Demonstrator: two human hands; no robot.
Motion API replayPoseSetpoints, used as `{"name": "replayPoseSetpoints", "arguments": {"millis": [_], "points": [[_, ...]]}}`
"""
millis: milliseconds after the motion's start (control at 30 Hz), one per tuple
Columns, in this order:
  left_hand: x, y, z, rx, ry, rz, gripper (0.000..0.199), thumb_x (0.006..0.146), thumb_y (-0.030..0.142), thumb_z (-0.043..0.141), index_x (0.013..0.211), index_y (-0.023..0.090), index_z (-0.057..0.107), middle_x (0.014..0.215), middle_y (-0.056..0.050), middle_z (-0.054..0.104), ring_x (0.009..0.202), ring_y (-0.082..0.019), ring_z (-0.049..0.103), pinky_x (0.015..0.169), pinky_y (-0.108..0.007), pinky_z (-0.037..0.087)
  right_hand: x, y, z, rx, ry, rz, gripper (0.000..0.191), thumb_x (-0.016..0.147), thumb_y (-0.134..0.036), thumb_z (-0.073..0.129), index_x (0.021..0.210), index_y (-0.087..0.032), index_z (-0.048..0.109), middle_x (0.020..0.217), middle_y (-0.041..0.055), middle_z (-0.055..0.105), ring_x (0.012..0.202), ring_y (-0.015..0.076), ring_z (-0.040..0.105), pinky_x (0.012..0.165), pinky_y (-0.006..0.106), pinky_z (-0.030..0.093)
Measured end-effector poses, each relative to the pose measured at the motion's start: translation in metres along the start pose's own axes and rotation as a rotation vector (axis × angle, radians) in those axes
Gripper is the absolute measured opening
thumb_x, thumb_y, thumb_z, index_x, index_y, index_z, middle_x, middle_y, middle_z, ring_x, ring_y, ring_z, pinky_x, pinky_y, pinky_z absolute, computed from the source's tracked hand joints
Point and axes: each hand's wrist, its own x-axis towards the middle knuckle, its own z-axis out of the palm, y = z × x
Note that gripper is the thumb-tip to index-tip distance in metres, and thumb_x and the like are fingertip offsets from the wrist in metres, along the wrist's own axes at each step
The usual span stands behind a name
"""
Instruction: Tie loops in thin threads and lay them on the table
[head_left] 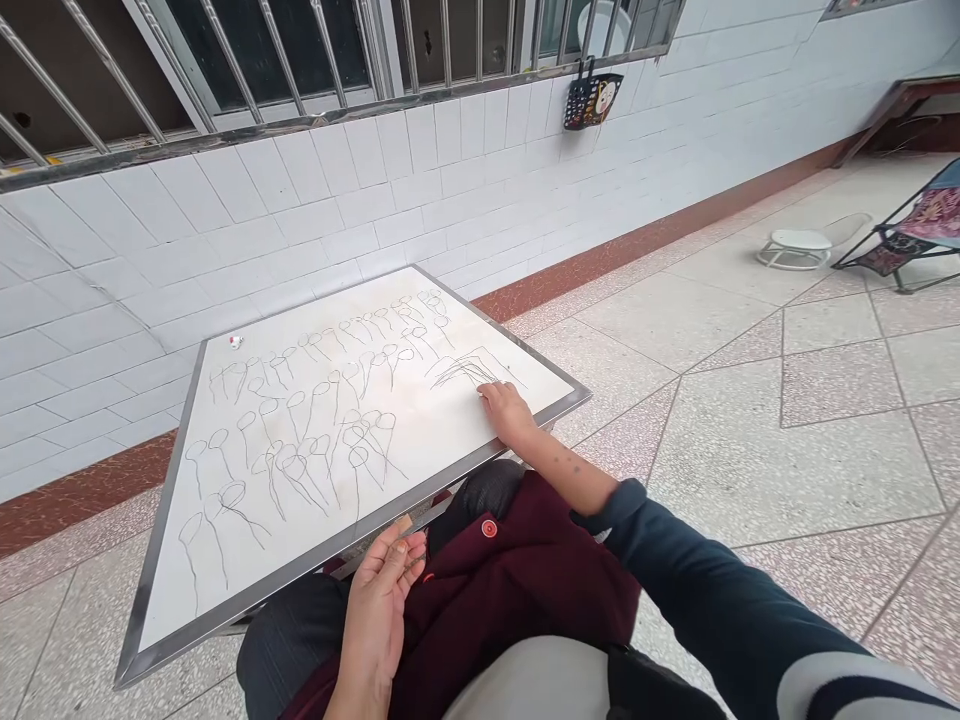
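Observation:
My left hand (386, 590) is closed near the table's front edge, with a small tan flat-ended piece (404, 523) showing at its fingertips. The rest of that piece is hidden by the fingers. Over the right part of the white tabletop (435, 440), my right hand (506, 412) pinches at the ends of a loose spread of thin dark wires (469, 362). Many similar wires with a loop at one end, such as this looped wire (360, 458), lie in rough rows across the middle and left of the table.
A small red-and-white object (235, 342) lies at the table's far left corner. Behind stands a white tiled wall (337, 200) with a barred window (300, 60) and a hanging black basket (589, 100). A white stool (796, 243) and a folding chair (915, 220) stand at right.

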Motion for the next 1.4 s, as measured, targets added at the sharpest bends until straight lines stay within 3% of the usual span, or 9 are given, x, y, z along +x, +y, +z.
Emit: {"name": "replayPoseSetpoints", "arguments": {"millis": [167, 300, 400, 567, 833, 1200, 1400], "points": [[0.002, -0.001, 0.0, -0.005, 0.03, 0.01, 0.041, 0.071, 0.029, 0.078, 0.109, 0.019, 0.069, 0.099, -0.009, 0.074, 0.094, -0.018, 0.068, 0.083, -0.028, 0.052, 0.002, 0.0, 0.003, 0.005, -0.011, -0.069, 0.027, 0.095, -0.018, 0.042, 0.112, -0.012, 0.062, 0.11, 0.0152, 0.062, 0.104, 0.0288, 0.047, 0.093, 0.038, 0.037], [0.002, -0.001, 0.003, 0.045, 0.016, 0.036, 0.042, 0.073, 0.033, 0.077, 0.111, 0.018, 0.068, 0.101, -0.01, 0.073, 0.095, -0.018, 0.066, 0.084, -0.029, 0.05, 0.002, -0.01, 0.004, 0.066, 0.002, -0.095, 0.031, 0.096, -0.017, 0.039, 0.118, -0.011, 0.059, 0.117, 0.0154, 0.06, 0.109, 0.0283, 0.046, 0.097, 0.039, 0.035], [0.003, -0.002, 0.005, 0.08, 0.024, 0.064, 0.041, 0.074, 0.036, 0.075, 0.111, 0.017, 0.068, 0.101, -0.01, 0.073, 0.097, -0.019, 0.066, 0.085, -0.03, 0.048, -0.003, -0.033, 0.012, 0.145, -0.018, -0.128, 0.029, 0.097, -0.021, 0.04, 0.118, -0.014, 0.059, 0.117, 0.0117, 0.061, 0.107, 0.0243, 0.049, 0.096, 0.035, 0.037], [0.005, -0.005, 0.005, 0.136, 0.035, 0.123, 0.04, 0.076, 0.038, 0.073, 0.11, 0.017, 0.069, 0.099, -0.011, 0.073, 0.094, -0.02, 0.066, 0.084, -0.032, 0.047, -0.005, -0.082, 0.03, 0.26, -0.123, -0.155, 0.02, 0.096, -0.025, 0.046, 0.107, -0.019, 0.061, 0.103, 0.0054, 0.065, 0.098, 0.0166, 0.056, 0.083, 0.026, 0.043], [0.007, -0.01, 0.0, 0.217, 0.017, 0.169, 0.034, 0.081, 0.038, 0.066, 0.108, 0.018, 0.069, 0.097, -0.01, 0.073, 0.091, -0.02, 0.064, 0.081, -0.031, 0.046, 0.042, -0.127, 0.047, 0.213, -0.22, -0.076, 0.018, 0.094, -0.029, 0.048, 0.106, -0.02, 0.059, 0.11, 0.0083, 0.06, 0.101, 0.0214, 0.054, 0.067, 0.028, 0.043], [0.013, -0.011, -0.007, 0.187, 0.067, 0.22, 0.032, 0.083, 0.035, 0.064, 0.109, 0.017, 0.068, 0.097, -0.01, 0.073, 0.09, -0.02, 0.064, 0.08, -0.031, 0.047, 0.044, -0.131, 0.048, 0.048, -0.309, -0.036, 0.017, 0.093, -0.018, 0.044, 0.1, -0.014, 0.059, 0.107, 0.0139, 0.059, 0.097, 0.0243, 0.056, 0.071, 0.031, 0.043], [0.013, -0.008, -0.012, 0.343, 0.038, 0.338, 0.031, 0.09, 0.036, 0.053, 0.111, 0.018, 0.065, 0.116, -0.011, 0.068, 0.099, -0.022, 0.064, 0.084, -0.034, 0.049, 0.039, -0.12, 0.042, 0.052, -0.327, -0.065, 0.015, 0.094, -0.022, 0.046, 0.102, -0.015, 0.058, 0.109, 0.0115, 0.058, 0.096, 0.0212, 0.057, 0.075, 0.029, 0.042]]}}
